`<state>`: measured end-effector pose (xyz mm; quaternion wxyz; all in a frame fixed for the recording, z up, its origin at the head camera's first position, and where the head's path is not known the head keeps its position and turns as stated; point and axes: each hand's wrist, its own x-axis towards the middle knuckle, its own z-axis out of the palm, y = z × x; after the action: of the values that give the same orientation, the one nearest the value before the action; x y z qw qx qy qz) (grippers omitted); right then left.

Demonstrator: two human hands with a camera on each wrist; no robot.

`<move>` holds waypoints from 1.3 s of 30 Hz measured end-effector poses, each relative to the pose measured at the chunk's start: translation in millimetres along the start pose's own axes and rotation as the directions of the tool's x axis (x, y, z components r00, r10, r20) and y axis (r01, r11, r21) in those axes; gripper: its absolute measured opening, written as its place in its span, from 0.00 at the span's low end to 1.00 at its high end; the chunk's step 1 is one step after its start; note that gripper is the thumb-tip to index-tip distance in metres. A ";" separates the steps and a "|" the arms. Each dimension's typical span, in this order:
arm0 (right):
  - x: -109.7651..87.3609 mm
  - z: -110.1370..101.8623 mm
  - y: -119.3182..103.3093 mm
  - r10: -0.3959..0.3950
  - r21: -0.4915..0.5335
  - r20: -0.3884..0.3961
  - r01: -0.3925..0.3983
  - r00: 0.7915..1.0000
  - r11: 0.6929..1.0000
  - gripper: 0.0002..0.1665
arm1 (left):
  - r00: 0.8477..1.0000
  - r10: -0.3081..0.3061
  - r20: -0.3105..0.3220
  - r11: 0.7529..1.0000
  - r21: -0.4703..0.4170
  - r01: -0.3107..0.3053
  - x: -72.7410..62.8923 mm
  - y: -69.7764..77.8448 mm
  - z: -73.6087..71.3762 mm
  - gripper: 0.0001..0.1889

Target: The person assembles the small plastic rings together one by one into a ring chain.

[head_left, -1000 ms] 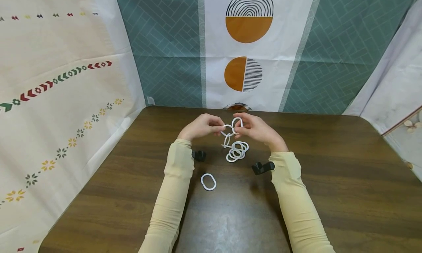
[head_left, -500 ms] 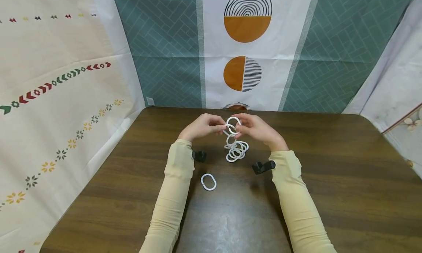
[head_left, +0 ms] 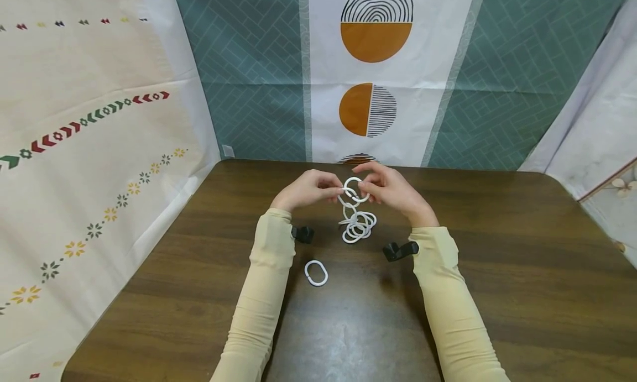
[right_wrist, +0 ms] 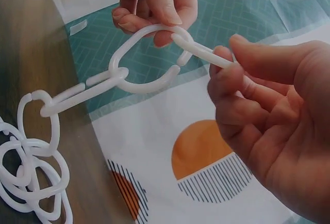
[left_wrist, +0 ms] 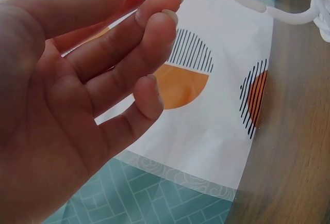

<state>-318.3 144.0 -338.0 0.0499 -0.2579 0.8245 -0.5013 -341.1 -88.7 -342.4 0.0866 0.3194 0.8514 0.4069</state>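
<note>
My left hand (head_left: 311,191) pinches the end link of a white plastic chain between thumb and fingers. In the right wrist view this open-gapped oval end link (right_wrist: 117,53) has its gap facing the other hand. My right hand (head_left: 393,191) pinches a separate white link (right_wrist: 203,53) by one side, thumb against finger. That link crosses the end link beside the gap and appears hooked through it. From the end link the chain (right_wrist: 77,96) hangs down to a heap of joined links (head_left: 359,235) on the table. The left wrist view shows my left palm (left_wrist: 98,79) with the other fingers loosely bent.
One loose white link (head_left: 317,284) lies on the brown wooden table (head_left: 199,293), nearer me, between my forearms. A patterned teal and white cloth (head_left: 249,83) hangs behind the table's far edge. Another patterned cloth (head_left: 89,194) hangs at the left.
The right hand's link has gone leftward over the end link, then slightly back right. My right index finger has lifted away from it. The left hand keeps its pinch nearly in place.
</note>
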 end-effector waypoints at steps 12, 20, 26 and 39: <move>0.3 5.0 -3.6 -0.037 -0.117 -0.030 0.033 0.999 0.993 0.13 | 0.995 -0.024 0.100 1.000 -0.010 0.025 2.2 8.7 6.7 0.12; -0.2 5.3 -3.7 -0.045 -0.082 -0.023 0.043 0.999 0.996 0.17 | 0.993 0.025 0.118 0.998 0.059 -0.032 8.2 11.4 13.2 0.14; 0.1 2.3 -2.2 -0.052 -0.072 -0.041 0.049 0.998 0.996 0.19 | 0.999 0.030 0.025 1.000 -0.003 -0.030 9.3 7.9 13.4 0.11; -1.0 -0.3 0.3 -0.050 -0.132 -0.126 0.033 0.991 0.991 0.09 | 0.999 0.035 0.020 0.989 -0.144 -0.032 8.0 8.1 11.6 0.08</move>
<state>-317.6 144.8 -338.3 -0.0310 -0.2446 0.8512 -0.4632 -338.9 -72.6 -343.0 0.1121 0.3311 0.8133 0.4650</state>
